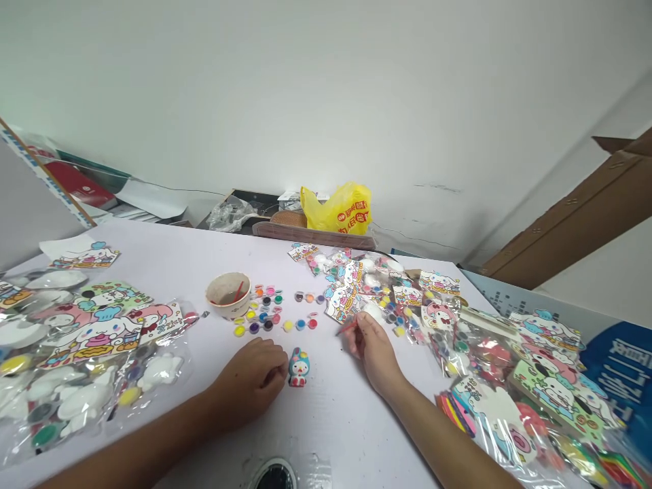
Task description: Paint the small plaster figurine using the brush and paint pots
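Observation:
A small painted figurine [299, 367] in blue, white and red stands upright on the white table [346, 435]. Just left of it, my left hand [259, 373] rests on the tabletop with its fingers curled in and nothing visible in them. My right hand [374, 350], on the figurine's other side, pinches a thin red paintbrush [348, 328] whose dark tip points left, apart from the figurine. Beyond my hands lie strips of small paint pots [300, 325] in several colours. A paper cup [230, 311] of murky water holds another red brush [238, 292].
Clear bags of unpainted white figures with picture cards [96, 333] cover the left side. More craft bags [509, 394] are heaped at the right. A yellow plastic bag [339, 209] sits behind the table. A round dark object [275, 474] is at the near edge.

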